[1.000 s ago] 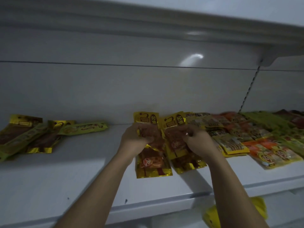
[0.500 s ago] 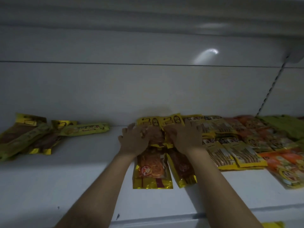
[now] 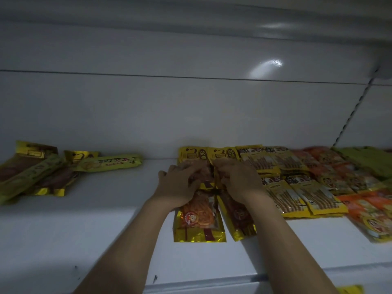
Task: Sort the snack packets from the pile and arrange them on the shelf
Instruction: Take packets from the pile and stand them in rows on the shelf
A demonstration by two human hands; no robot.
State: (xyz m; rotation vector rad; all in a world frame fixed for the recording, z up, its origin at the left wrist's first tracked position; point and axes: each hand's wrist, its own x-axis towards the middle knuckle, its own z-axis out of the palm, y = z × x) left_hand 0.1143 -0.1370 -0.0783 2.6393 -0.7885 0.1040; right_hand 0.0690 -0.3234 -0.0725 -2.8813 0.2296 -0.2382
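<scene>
Bare forearms (image 3: pixel 131 240), L hand (image 3: pixel 180 184) & R hand (image 3: pixel 240 181).

Four shiny gold foil snack packets (image 3: pixel 199 221) lie flat on the white metal shelf (image 3: pixel 89 234) (two behind, two in front). A loose pile of gold and green packets (image 3: pixel 36 172) lies far left.
</scene>
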